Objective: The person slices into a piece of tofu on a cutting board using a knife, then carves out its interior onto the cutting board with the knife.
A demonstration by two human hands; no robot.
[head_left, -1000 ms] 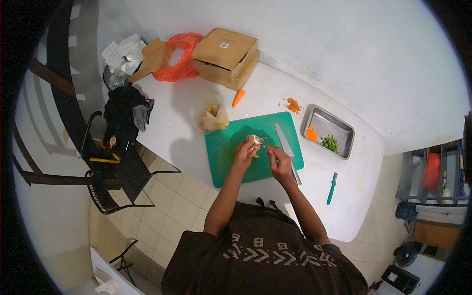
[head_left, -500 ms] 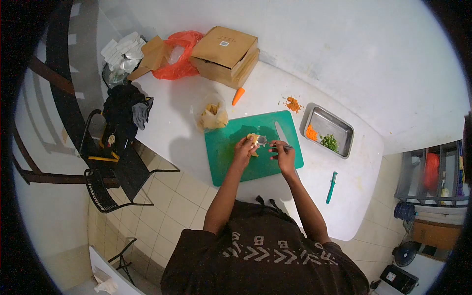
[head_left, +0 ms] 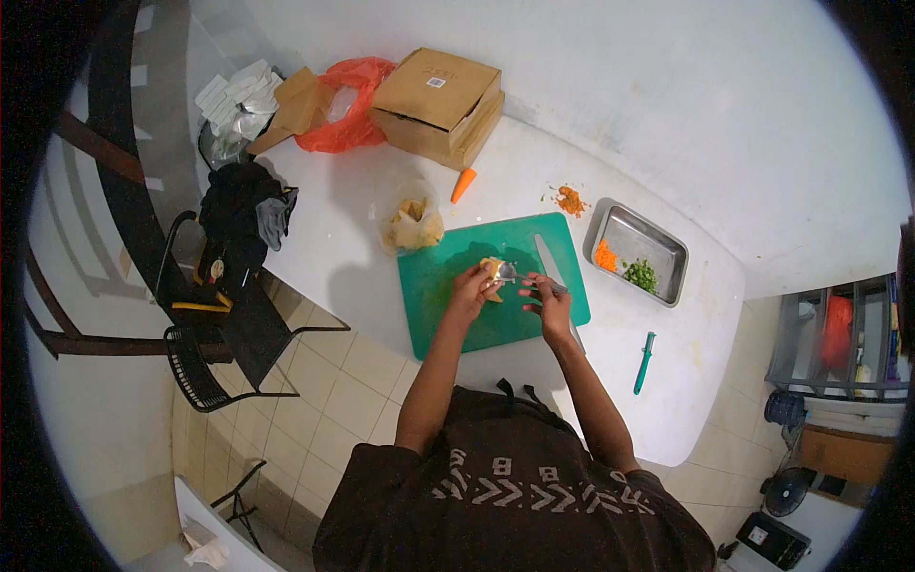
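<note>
Over the green cutting board (head_left: 443,329), my left hand (head_left: 469,290) is closed on a golden-skinned piece of fried tofu (head_left: 493,265) with a pale inside. My right hand (head_left: 550,307) grips the handle of a metal spoon (head_left: 508,274); its head is at the tofu, and how deep it reaches I cannot tell. Another golden piece shows just below my left fingers, partly hidden. A knife (head_left: 547,255) lies on the board, partly behind my right hand. At the board's far left corner, a clear plastic bag (head_left: 416,227) holds more golden pieces.
Right of the board stands a metal tray (head_left: 658,227) with diced carrot (head_left: 605,255) and chopped greens (head_left: 640,275). A green peeler (head_left: 644,362) lies nearer me. Behind are a carrot (head_left: 463,185), orange scraps (head_left: 570,200), cardboard boxes (head_left: 437,91) and a red bag (head_left: 357,124).
My hands stay almost in place, with the spoon at the tofu. My right fingers shift slightly on the handle. The whole view moves very little.
</note>
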